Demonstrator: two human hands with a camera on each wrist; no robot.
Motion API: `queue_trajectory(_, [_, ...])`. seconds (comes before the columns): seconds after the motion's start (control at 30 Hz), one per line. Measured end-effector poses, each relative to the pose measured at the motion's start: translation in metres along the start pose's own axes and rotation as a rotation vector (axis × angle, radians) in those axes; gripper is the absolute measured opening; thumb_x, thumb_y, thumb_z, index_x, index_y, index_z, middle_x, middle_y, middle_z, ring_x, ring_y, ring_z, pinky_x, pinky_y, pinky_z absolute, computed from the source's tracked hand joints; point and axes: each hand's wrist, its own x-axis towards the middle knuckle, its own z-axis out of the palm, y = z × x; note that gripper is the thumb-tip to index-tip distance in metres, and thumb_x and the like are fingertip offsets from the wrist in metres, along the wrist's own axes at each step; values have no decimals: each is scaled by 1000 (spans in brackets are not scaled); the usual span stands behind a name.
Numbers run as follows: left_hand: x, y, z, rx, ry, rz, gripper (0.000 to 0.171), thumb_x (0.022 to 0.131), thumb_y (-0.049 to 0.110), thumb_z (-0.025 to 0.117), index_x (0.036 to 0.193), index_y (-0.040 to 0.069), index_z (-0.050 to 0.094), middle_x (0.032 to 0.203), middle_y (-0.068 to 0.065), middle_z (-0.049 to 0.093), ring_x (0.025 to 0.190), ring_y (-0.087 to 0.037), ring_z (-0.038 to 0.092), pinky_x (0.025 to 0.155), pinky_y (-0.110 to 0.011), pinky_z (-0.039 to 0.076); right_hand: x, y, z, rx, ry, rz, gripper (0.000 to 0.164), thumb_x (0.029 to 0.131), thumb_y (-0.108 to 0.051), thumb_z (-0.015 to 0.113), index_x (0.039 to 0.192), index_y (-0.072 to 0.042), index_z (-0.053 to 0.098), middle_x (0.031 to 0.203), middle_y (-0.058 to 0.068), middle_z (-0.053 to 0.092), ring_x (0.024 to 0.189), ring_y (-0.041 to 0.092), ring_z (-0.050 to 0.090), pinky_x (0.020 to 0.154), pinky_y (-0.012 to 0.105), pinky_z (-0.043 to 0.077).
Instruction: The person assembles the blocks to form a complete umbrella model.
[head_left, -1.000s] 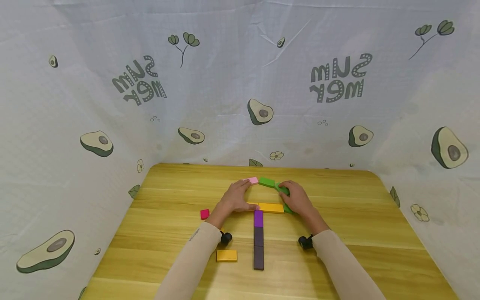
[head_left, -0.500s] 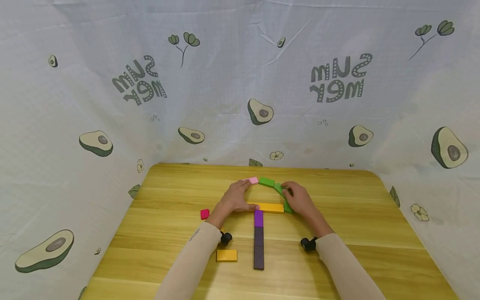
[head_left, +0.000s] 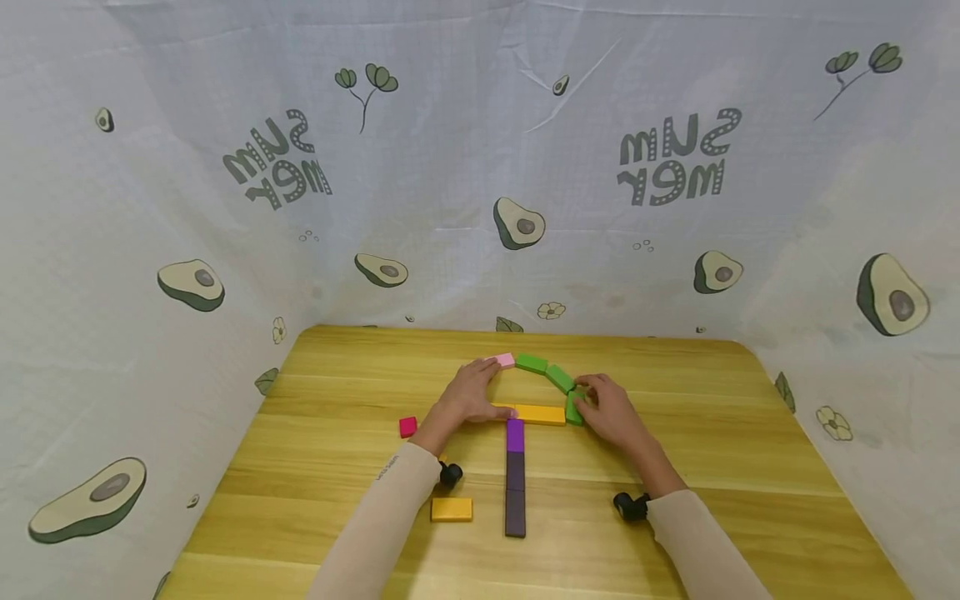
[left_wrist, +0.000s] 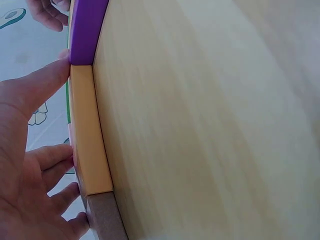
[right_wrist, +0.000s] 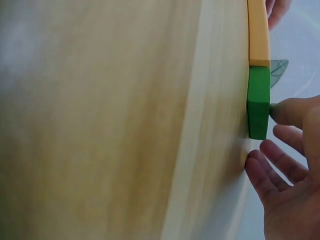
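My left hand (head_left: 467,396) spreads over the left part of a block outline; its fingertips touch a pink block (head_left: 506,361). Its thumb rests where a purple block (head_left: 515,435) meets the row of orange blocks (head_left: 540,414). In the left wrist view the fingers are spread beside an orange block (left_wrist: 90,135) and a brown block (left_wrist: 107,215). My right hand (head_left: 611,410) is at the lower green block (head_left: 573,408). In the right wrist view its thumb touches this green block (right_wrist: 258,100), and the other fingers lie loosely past its end.
Two more green blocks (head_left: 558,377) continue the curve at the top. Two dark blocks (head_left: 515,493) extend below the purple one. A red block (head_left: 407,427) and a loose yellow block (head_left: 452,510) lie on the wooden table (head_left: 712,433). Patterned cloth (head_left: 450,167) hangs behind.
My right hand has moved from the upper slanted green block down and right to the lower green block, uncovering the slanted one. My left hand has stayed in place.
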Motion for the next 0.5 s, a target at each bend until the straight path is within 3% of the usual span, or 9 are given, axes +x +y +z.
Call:
queue_trajectory(0.27, [-4,0,0,-1,-25,6,104,85,68,71,162,10,33,169,-6,31,158,-30,25,130,-48,21,-5,-2,0,20,-4,8,41,103,-20,62,138,2,59,137,25,57,116,43,62,98,60,53])
queue_trajectory(0.5, [-11,-1,-7,-74,-25,21,104,89,70,65,166,14,23,173,-5,19,161,-30,13,131,-48,12,-7,-2,0,19,-3,-18,45,105,-25,62,140,4,57,138,27,57,118,45,61,98,61,52])
